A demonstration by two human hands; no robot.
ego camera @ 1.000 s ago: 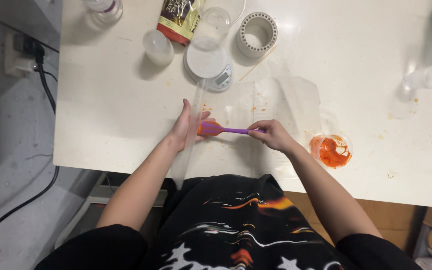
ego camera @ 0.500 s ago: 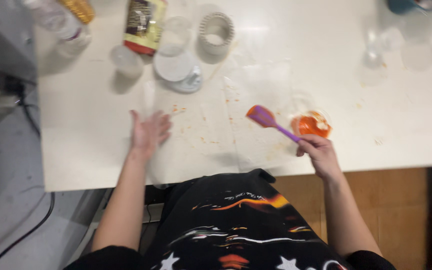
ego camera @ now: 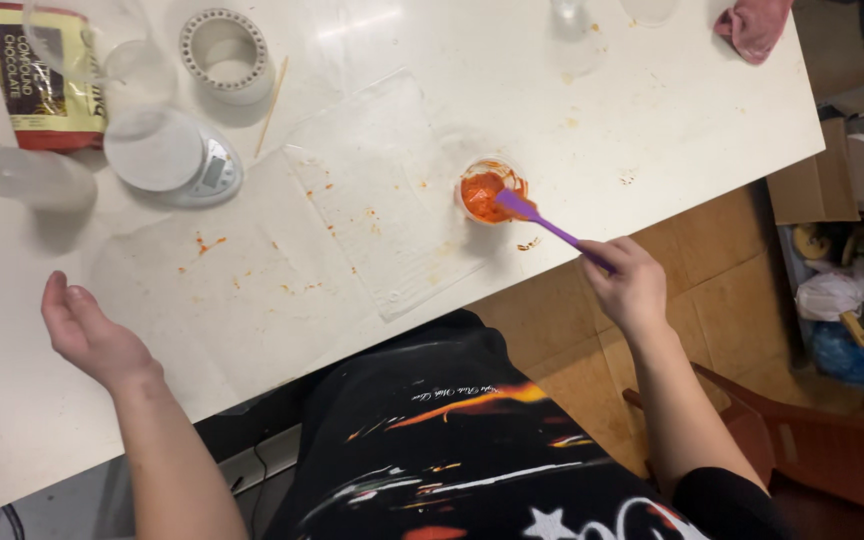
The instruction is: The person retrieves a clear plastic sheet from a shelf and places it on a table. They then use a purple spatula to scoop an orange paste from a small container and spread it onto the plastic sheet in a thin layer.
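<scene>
While right hand [ego camera: 632, 285] grips purple spatula [ego camera: 552, 228], blade up-left in orange cup [ego camera: 489, 190] (handle down-right), left hand [ego camera: 87, 335] empty

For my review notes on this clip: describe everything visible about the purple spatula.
The purple spatula is a slim tool that looks like silicone or plastic: a flat, rounded blade on a thin straight handle. It lies tilted, blade up-left, handle down-right. The blade dips into the small clear cup of orange paste near the white table edge. The right hand grips the handle end. The left hand is open, far from it.
</scene>
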